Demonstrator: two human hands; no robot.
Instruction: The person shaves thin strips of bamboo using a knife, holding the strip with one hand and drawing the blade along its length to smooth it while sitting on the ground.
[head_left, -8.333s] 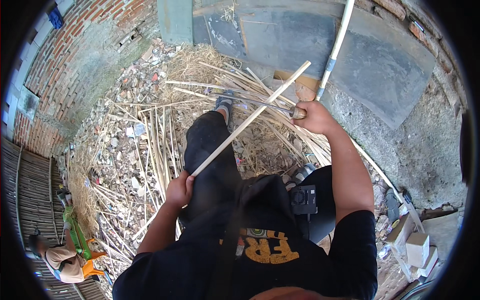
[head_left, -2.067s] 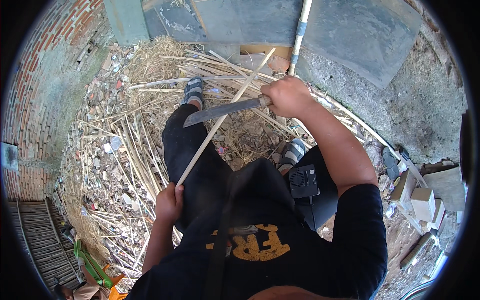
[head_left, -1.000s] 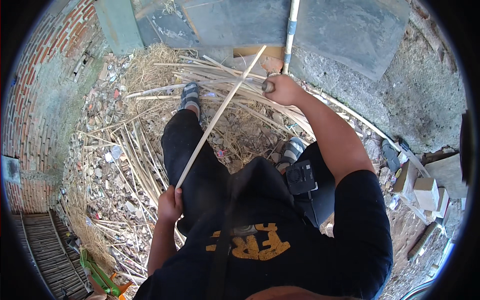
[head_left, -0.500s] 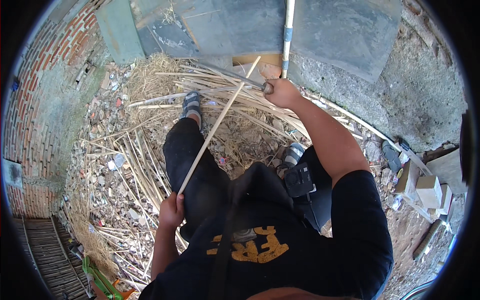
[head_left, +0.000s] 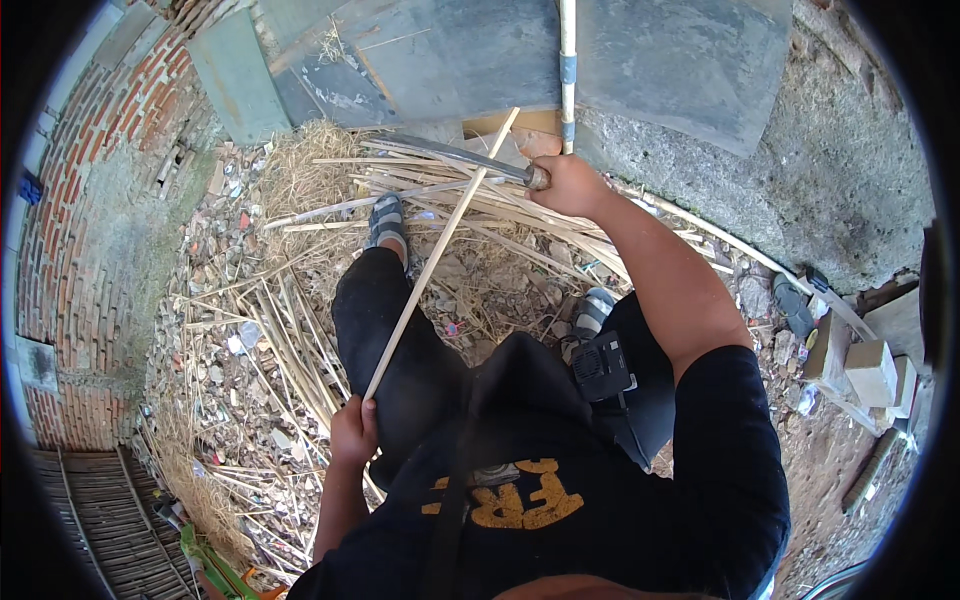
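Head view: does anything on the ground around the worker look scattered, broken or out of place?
Yes. Split bamboo strips lie crisscrossed among rubble and dry straw, not stacked. The left hand holds a long strip; the right hand holds a long blade across it.

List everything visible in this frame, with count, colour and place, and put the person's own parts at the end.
Bamboo strip: one, pale tan, slanting from the left hand up toward the wooden block.
Long knife: one, grey blade, in the right hand, lying across the strip's upper end.
Wooden block: one, tan, under the strip's top end.
Upright pole: one, pale with grey bands, top centre.
Loose split strips: many, straw-coloured, spread over the rubble-strewn ground.
Grey slabs: several, top.
Brick wall: red, left.
Small boxes: a few, pale, right edge.
Sandals: two, grey, on the feet.
Left hand: grips the strip's lower end.
Right hand: closed on the knife handle.
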